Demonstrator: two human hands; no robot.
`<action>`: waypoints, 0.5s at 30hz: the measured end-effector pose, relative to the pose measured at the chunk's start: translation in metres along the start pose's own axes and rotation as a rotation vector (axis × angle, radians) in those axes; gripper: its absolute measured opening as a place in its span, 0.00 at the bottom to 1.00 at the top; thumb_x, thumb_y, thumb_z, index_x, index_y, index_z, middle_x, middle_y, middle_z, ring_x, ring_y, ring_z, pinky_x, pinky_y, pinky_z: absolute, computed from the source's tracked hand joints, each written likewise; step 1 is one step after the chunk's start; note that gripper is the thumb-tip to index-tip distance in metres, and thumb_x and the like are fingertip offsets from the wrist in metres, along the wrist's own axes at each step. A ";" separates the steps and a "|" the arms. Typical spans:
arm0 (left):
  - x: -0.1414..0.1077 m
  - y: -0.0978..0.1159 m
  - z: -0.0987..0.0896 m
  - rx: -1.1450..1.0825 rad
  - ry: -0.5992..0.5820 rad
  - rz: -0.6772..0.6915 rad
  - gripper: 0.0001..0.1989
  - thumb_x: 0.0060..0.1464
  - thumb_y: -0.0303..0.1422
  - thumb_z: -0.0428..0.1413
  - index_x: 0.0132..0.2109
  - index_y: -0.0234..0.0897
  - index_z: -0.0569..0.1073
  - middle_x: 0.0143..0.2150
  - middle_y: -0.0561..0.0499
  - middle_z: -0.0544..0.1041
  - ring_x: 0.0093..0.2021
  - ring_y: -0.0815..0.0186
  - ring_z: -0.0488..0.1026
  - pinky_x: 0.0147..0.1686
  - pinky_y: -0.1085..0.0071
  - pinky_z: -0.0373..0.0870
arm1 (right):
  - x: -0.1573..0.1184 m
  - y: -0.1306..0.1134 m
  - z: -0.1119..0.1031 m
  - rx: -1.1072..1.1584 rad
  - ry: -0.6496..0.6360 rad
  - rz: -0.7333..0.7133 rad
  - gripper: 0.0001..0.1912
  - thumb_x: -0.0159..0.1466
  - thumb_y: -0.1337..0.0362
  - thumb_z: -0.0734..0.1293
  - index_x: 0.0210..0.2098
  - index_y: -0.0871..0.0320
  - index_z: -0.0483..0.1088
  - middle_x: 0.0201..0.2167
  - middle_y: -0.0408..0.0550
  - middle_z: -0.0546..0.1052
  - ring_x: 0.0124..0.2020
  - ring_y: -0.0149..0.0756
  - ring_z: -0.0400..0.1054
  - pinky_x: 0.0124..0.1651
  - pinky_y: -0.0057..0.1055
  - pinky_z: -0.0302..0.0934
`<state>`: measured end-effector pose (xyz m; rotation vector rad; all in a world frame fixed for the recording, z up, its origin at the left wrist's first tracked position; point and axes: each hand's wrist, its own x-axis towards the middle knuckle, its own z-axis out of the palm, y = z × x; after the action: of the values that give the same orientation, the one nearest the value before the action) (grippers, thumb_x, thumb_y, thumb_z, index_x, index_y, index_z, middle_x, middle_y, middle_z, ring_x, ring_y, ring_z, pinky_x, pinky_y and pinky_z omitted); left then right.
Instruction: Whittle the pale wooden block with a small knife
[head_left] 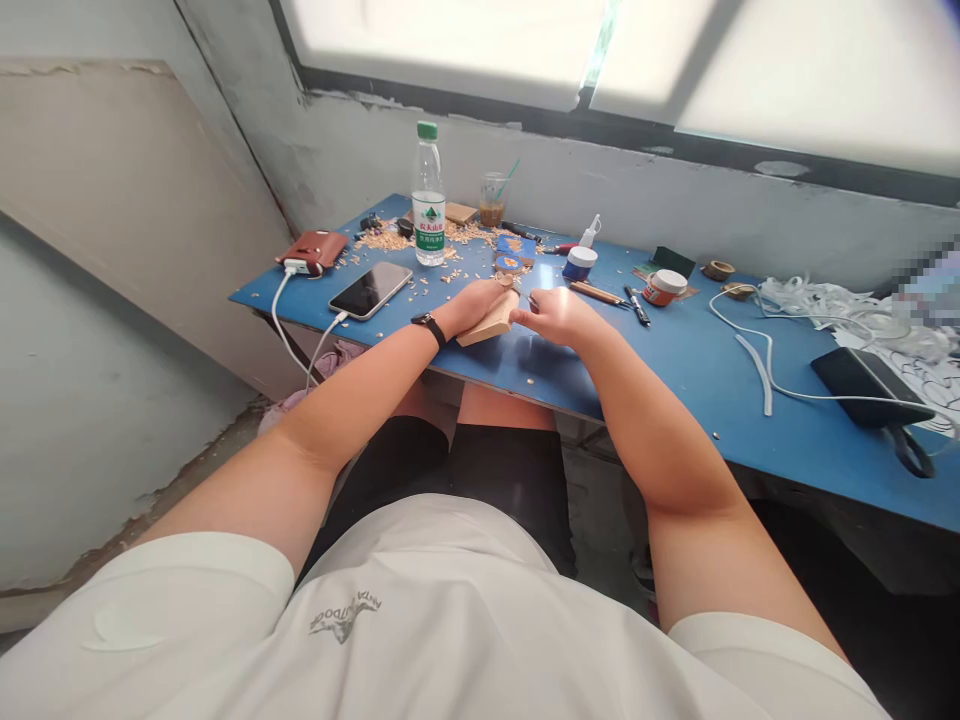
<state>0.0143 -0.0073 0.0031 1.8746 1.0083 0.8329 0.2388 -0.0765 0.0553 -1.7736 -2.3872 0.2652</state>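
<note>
A pale wooden block [491, 322] lies at a slant near the front edge of the blue table [675, 380]. My left hand [478, 303], with a black watch on the wrist, is closed over the block's left side. Close by on the right, my right hand [561, 316] is closed, its thumb pointing toward the block. A small dark tip [532, 302] shows at its fingers; the rest of what it grips is hidden. Just beyond the left hand are a small brown wooden piece [505, 282] and a round blue-and-orange tin or lid [508, 263].
Wood shavings [386, 237] litter the back left, near a water bottle [430, 215] and a cup with a straw [492, 205]. A phone [371, 290] lies left, its cable running to a brown case [315, 252]. Jars [666, 287], a marker [637, 306] and a black device [870, 385] lie right.
</note>
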 end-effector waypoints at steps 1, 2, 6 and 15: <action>-0.001 0.000 0.000 -0.022 -0.025 0.003 0.33 0.87 0.55 0.52 0.36 0.40 0.80 0.37 0.44 0.87 0.37 0.60 0.77 0.42 0.60 0.73 | -0.001 0.000 -0.001 0.044 -0.007 -0.027 0.33 0.85 0.29 0.68 0.42 0.52 0.73 0.38 0.50 0.79 0.40 0.43 0.70 0.45 0.38 0.58; -0.003 0.000 -0.001 -0.037 -0.049 0.014 0.34 0.86 0.58 0.52 0.37 0.39 0.80 0.36 0.44 0.87 0.37 0.60 0.77 0.43 0.60 0.74 | -0.002 0.000 -0.001 0.085 -0.021 -0.061 0.31 0.85 0.32 0.70 0.42 0.51 0.70 0.37 0.47 0.77 0.40 0.41 0.69 0.45 0.37 0.58; -0.012 0.003 -0.002 -0.010 -0.108 0.083 0.35 0.85 0.59 0.53 0.35 0.38 0.81 0.36 0.45 0.86 0.40 0.60 0.80 0.47 0.63 0.76 | -0.005 0.003 -0.003 0.188 -0.093 -0.178 0.31 0.85 0.32 0.69 0.39 0.50 0.65 0.35 0.40 0.69 0.39 0.37 0.62 0.45 0.37 0.55; -0.015 0.009 -0.003 -0.045 -0.119 0.056 0.23 0.83 0.44 0.54 0.40 0.38 0.83 0.39 0.46 0.88 0.45 0.59 0.82 0.55 0.64 0.79 | 0.000 0.014 -0.007 0.225 -0.163 -0.229 0.30 0.80 0.34 0.74 0.38 0.51 0.68 0.33 0.38 0.66 0.39 0.36 0.60 0.45 0.37 0.54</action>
<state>0.0076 -0.0222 0.0104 1.8985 0.8606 0.7603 0.2537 -0.0724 0.0584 -1.4168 -2.5239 0.6415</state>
